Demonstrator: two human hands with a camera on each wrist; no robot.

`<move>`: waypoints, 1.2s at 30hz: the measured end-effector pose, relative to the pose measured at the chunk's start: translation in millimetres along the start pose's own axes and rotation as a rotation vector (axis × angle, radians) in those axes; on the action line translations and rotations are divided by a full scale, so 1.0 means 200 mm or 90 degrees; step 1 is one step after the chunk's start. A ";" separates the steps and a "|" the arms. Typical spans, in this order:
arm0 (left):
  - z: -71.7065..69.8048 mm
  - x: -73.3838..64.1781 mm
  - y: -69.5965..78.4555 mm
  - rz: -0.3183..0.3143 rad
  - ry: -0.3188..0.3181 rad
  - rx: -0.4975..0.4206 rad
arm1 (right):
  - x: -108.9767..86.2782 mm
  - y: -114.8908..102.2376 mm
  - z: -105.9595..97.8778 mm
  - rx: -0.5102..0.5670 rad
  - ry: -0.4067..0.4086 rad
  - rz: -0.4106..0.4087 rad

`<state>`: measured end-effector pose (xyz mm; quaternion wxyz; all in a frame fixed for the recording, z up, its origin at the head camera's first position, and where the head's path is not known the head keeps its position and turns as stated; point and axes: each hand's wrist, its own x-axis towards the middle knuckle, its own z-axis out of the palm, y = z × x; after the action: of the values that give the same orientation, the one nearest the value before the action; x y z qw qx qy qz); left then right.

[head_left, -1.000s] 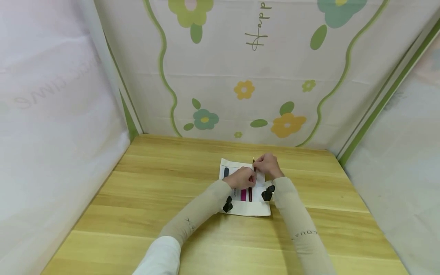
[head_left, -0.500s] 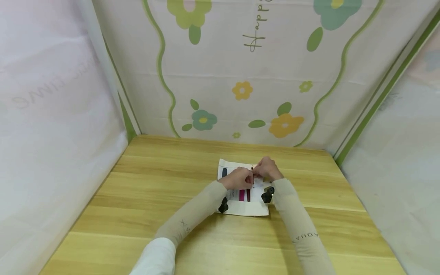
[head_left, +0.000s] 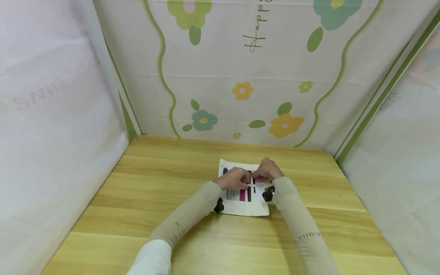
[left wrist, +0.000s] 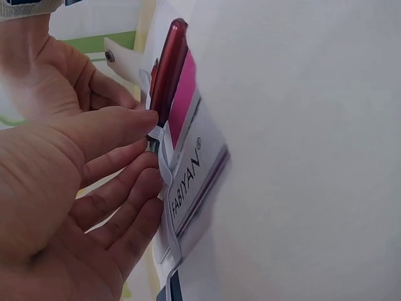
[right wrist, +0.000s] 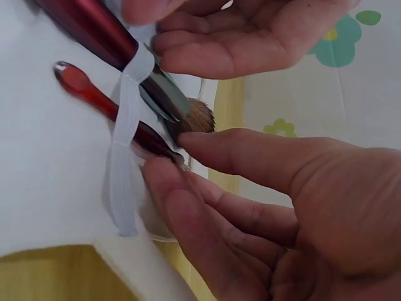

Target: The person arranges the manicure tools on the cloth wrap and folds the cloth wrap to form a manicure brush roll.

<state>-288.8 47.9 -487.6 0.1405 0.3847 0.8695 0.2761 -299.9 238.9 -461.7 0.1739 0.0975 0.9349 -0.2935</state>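
Note:
A cream fabric brush roll point(head_left: 245, 209) lies unfolded on the table. My left hand point(head_left: 236, 178) pinches the white elastic band point(left wrist: 168, 169) beside a thick red makeup brush point(left wrist: 169, 69). That brush sits under the band, its brown bristles showing in the right wrist view. A slim dark-red brush point(right wrist: 113, 110) also passes beneath the elastic band point(right wrist: 127, 116), next to the thick one. Thumb and fingertips of my right hand point(head_left: 267, 170) pinch its far end, which they partly hide. A grey packet printed FABIYAN point(left wrist: 193, 179) and a magenta strip point(head_left: 242, 195) show beside the brushes.
The wooden table point(head_left: 165, 191) spreads around the roll. Floral printed cloth point(head_left: 223, 76) forms the back wall, and pale cloth walls stand left and right. A dark item point(head_left: 225, 170) shows at the roll's upper left. A snap tab point(left wrist: 119, 59) sticks out from the roll's edge.
The slim brush has slid toward the person, its handle now showing below the elastic band. My right hand has come down with it; my left hand has shifted slightly left.

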 end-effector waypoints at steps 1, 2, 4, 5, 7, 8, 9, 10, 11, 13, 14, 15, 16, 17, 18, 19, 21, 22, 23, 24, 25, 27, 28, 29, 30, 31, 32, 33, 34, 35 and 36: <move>0.00 0.00 0.00 -0.001 -0.001 0.001 | 0.01 0.00 0.00 0.003 0.004 0.002; 0.00 0.00 0.00 0.000 -0.001 0.000 | 0.01 0.01 -0.01 0.004 0.010 0.000; 0.01 0.00 0.01 -0.002 -0.003 -0.001 | 0.03 0.01 -0.01 -0.001 0.023 -0.004; 0.01 0.00 0.01 0.000 -0.003 0.002 | 0.04 0.02 -0.02 -0.009 0.029 -0.010; 0.01 0.01 0.02 0.002 -0.005 0.004 | 0.05 0.02 -0.01 -0.017 0.036 -0.010; 0.01 0.01 0.03 0.003 -0.005 0.006 | 0.05 0.03 -0.01 -0.022 0.036 -0.010; 0.02 0.01 0.03 0.005 -0.005 0.008 | 0.06 0.03 -0.01 -0.025 0.037 -0.007; 0.02 0.01 0.03 0.006 -0.005 0.010 | 0.06 0.03 -0.01 -0.024 0.037 -0.003; 0.02 0.01 0.03 0.006 -0.005 0.011 | 0.06 0.04 -0.01 -0.024 0.038 0.001; 0.02 0.01 0.04 0.007 -0.004 0.019 | 0.06 0.04 0.00 -0.021 0.039 0.009; 0.02 0.01 0.04 0.006 -0.005 0.022 | 0.06 0.04 0.00 -0.018 0.040 0.010; 0.02 0.01 0.04 0.004 -0.006 0.022 | 0.06 0.04 0.00 -0.018 0.041 0.010; 0.02 0.02 0.04 0.002 -0.007 0.023 | 0.05 0.04 0.00 -0.014 0.040 0.013; 0.02 0.02 0.03 0.001 -0.007 0.024 | 0.05 0.04 0.00 -0.013 0.039 0.011; 0.02 0.02 0.03 -0.002 -0.006 0.024 | 0.05 0.04 0.00 -0.015 0.038 0.011; 0.01 0.02 0.03 -0.005 -0.006 0.023 | 0.05 0.04 0.00 -0.014 0.037 0.011; 0.01 0.02 0.03 -0.008 -0.005 0.021 | 0.04 0.03 0.00 -0.012 0.032 0.013; 0.01 0.02 0.03 -0.008 -0.004 0.023 | 0.04 0.03 0.00 -0.008 0.029 0.016; 0.01 0.02 0.02 -0.010 -0.004 0.022 | 0.04 0.03 0.01 -0.008 0.027 0.014; 0.00 0.02 0.02 -0.010 -0.004 0.021 | 0.03 0.03 0.01 -0.007 0.025 0.015; 0.00 0.02 0.02 -0.010 -0.005 0.021 | 0.03 0.03 0.01 -0.004 0.022 0.012; -0.02 0.02 0.02 -0.008 -0.011 0.014 | 0.01 0.03 0.00 -0.009 0.022 0.003; -0.03 0.02 0.01 -0.006 -0.011 0.010 | 0.00 0.03 0.00 -0.011 0.023 -0.007; -0.04 0.01 0.01 -0.006 -0.011 0.005 | -0.01 0.04 0.00 -0.009 0.024 -0.014; -0.06 0.01 0.00 -0.005 -0.010 0.004 | -0.03 0.04 -0.01 -0.005 0.025 -0.024; -0.07 0.00 -0.01 -0.008 -0.008 0.000 | -0.04 0.04 -0.02 -0.005 0.028 -0.038; -0.10 0.00 -0.02 -0.010 -0.003 -0.003 | -0.06 0.05 -0.03 -0.003 0.031 -0.053; -0.12 -0.01 -0.04 -0.014 0.002 -0.007 | -0.09 0.05 -0.04 -0.001 0.034 -0.069; -0.15 -0.02 -0.06 -0.021 0.010 -0.012 | -0.11 0.07 -0.06 0.001 0.035 -0.087; -0.18 -0.03 -0.07 -0.030 0.016 -0.018 | -0.14 0.07 -0.07 0.002 0.038 -0.100; -0.22 -0.05 -0.10 -0.039 0.024 -0.019 | -0.16 0.09 -0.09 0.000 0.040 -0.115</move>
<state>-314.4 13.7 -464.2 0.1379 0.3508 0.8790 0.2920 -270.3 260.8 -445.1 0.1177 0.0222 0.9450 -0.3044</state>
